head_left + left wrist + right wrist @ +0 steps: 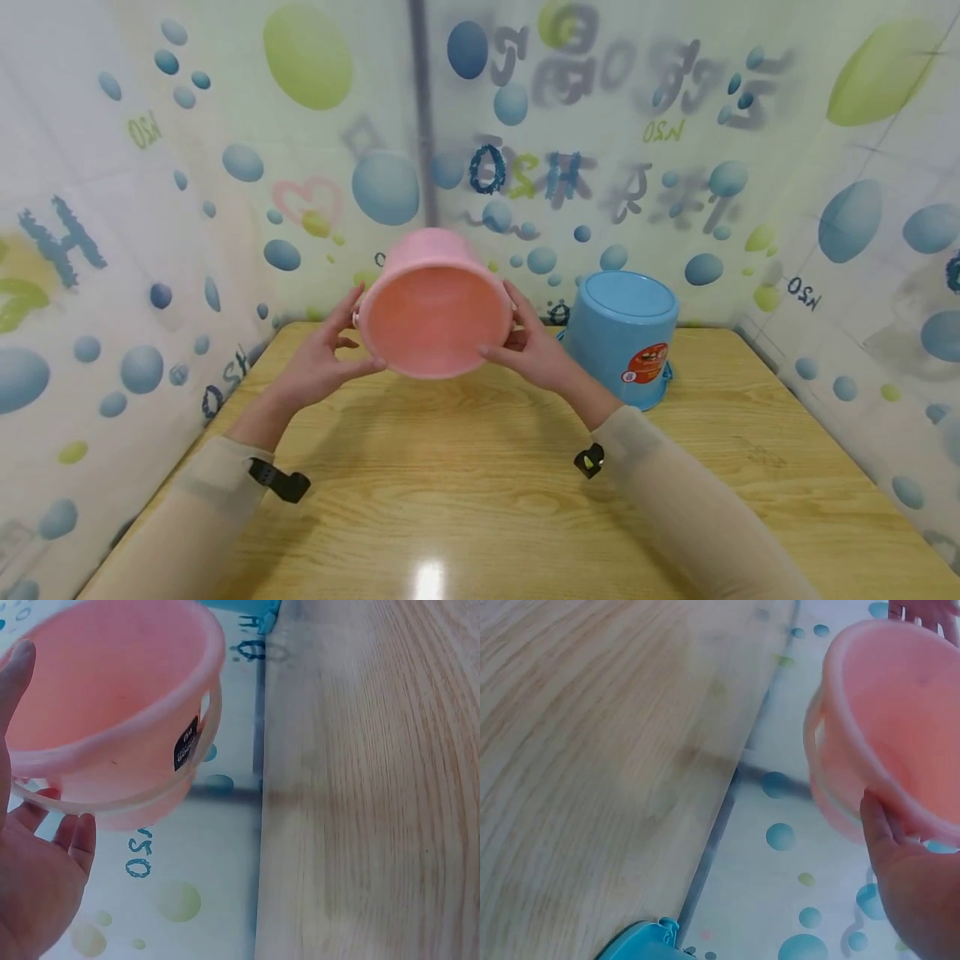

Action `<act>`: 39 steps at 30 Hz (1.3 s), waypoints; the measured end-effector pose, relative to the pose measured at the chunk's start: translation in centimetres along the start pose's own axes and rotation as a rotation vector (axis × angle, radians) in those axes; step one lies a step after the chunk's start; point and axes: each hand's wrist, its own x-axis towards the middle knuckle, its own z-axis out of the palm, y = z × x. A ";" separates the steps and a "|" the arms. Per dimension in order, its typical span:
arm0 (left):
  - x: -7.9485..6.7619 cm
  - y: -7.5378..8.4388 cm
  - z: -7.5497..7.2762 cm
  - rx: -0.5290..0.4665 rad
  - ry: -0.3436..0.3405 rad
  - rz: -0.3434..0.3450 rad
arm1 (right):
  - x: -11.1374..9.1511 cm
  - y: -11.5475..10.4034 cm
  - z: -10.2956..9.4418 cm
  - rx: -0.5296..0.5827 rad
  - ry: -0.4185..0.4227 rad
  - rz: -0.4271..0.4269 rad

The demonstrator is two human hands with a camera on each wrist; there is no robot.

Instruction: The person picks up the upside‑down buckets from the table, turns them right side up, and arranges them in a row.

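A pink bucket (438,317) is held up above the table, tilted so its mouth faces me. My left hand (322,358) grips its left side, thumb at the rim and fingers around the outside. On the opposite side my right hand (534,346) holds it the same way, with its thumb over the lower rim. In the left wrist view a pale carrying handle (216,724) hangs along the bucket's outer wall, next to a small black label (185,744), and the left fingers touch that handle.
To the right, a blue bucket (615,342) stands upside down on the wooden table (450,475), its red sticker (647,363) toward me. Printed cloth walls (480,225) with blue and green dots enclose the table at the back and both sides.
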 end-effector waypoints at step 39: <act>1.1 0.1 -1.3 -0.152 -0.090 0.012 | 0.5 -0.5 -1.6 -0.156 -0.045 -0.118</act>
